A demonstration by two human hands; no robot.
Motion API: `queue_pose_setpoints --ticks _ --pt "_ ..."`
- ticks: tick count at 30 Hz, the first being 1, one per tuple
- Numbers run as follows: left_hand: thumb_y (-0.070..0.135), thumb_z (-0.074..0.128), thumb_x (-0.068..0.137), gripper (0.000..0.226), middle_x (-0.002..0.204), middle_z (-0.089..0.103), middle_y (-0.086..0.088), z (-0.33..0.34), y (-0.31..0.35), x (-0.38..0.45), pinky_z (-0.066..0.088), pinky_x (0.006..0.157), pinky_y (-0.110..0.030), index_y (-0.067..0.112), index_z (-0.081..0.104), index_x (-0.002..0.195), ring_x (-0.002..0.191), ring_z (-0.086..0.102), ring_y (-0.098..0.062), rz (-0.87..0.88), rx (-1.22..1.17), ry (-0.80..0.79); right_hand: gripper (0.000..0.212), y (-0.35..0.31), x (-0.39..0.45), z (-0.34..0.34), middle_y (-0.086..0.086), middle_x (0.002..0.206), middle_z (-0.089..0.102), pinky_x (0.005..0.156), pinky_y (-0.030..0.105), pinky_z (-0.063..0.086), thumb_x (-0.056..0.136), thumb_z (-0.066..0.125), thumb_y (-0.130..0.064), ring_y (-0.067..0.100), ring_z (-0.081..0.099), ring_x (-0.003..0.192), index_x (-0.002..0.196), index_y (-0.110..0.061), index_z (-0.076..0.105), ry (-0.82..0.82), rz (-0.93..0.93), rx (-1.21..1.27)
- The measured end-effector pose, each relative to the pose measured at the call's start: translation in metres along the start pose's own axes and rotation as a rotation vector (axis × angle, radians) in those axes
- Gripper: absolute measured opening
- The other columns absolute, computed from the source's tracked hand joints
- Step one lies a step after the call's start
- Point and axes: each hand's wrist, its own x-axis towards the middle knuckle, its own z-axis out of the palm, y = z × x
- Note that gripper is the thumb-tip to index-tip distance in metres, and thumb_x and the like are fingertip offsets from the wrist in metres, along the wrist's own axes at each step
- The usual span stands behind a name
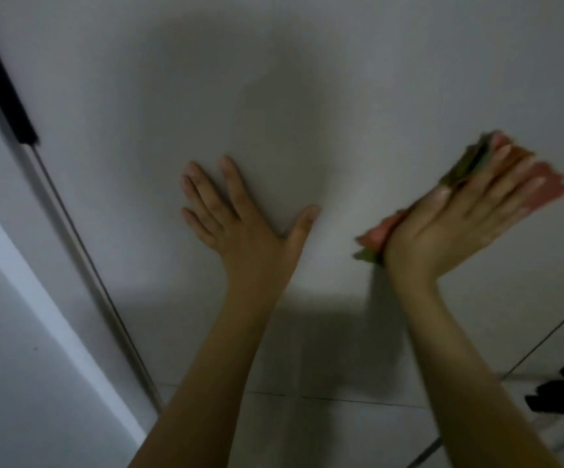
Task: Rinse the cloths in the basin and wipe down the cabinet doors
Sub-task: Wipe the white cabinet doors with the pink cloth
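Setting: pale cabinet door (274, 96) fills your view, with a dark strut (0, 86) along its left edge.
Left hand (240, 214): your fingers lie straight and spread, flat on the door, gripping nothing.
Right hand (459, 224): your straight fingers press the cloth (544, 184) to the door.
Cloth: pink and green, blurred; its long axis runs from lower left to upper right.

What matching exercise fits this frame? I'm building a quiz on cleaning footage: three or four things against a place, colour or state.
Things:
1. left hand
2. right hand
3. cloth
4. gas strut

Descriptions:
A. pink and green
B. black, at the upper left
C. bare, flat on the white cabinet door
D. pressing the cloth against the door

Pairs: 1-C, 2-D, 3-A, 4-B
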Motion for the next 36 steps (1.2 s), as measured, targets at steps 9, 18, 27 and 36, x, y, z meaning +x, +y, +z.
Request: queue_pose_setpoints --ticks 9,18,27,36 --pt "0.076 0.052 0.075 0.113 0.154 0.006 -0.033 -0.004 0.002 -0.001 0.003 0.113 -0.057 0.001 0.013 0.149 0.144 0.004 -0.046 -0.027 0.023 -0.01 0.057 0.084 0.018 -0.017 -0.001 0.16 0.002 0.117 0.046 0.006 0.098 0.033 -0.031 0.024 0.002 0.147 0.152 -0.025 0.015 -0.182 -0.7 -0.023" --pt "0.068 0.057 0.076 0.11 0.156 -0.002 -0.029 -0.009 0.017 -0.004 -0.003 0.114 -0.052 0.004 0.009 0.151 0.145 -0.003 -0.041 -0.106 -0.07 -0.027 0.06 0.054 -0.049 -0.01 -0.002 0.16 0.008 0.118 0.044 0.005 0.094 0.038 -0.031 0.024 0.007 0.147 0.151 -0.027 0.02 -0.273 -0.761 0.03" --pt "0.05 0.055 0.089 0.087 0.158 0.003 -0.024 0.024 0.09 -0.049 0.0 0.117 -0.051 0.013 0.006 0.151 0.146 -0.001 -0.034 0.032 -0.138 -0.079 0.051 0.052 0.004 -0.018 0.021 0.149 0.032 0.115 0.049 0.006 0.1 0.021 -0.03 0.037 0.016 0.14 0.148 -0.013 0.023 -0.101 -0.112 0.034" --pt "0.043 0.056 0.09 0.075 0.154 0.01 -0.03 0.055 0.145 -0.071 0.002 0.116 -0.056 0.01 0.024 0.15 0.144 0.003 -0.04 0.137 -0.109 -0.074 0.051 0.184 0.056 -0.039 0.014 0.157 0.016 0.116 0.049 0.008 0.103 0.017 -0.033 0.035 0.014 0.142 0.151 -0.016 0.015 -0.101 -0.268 -0.022"
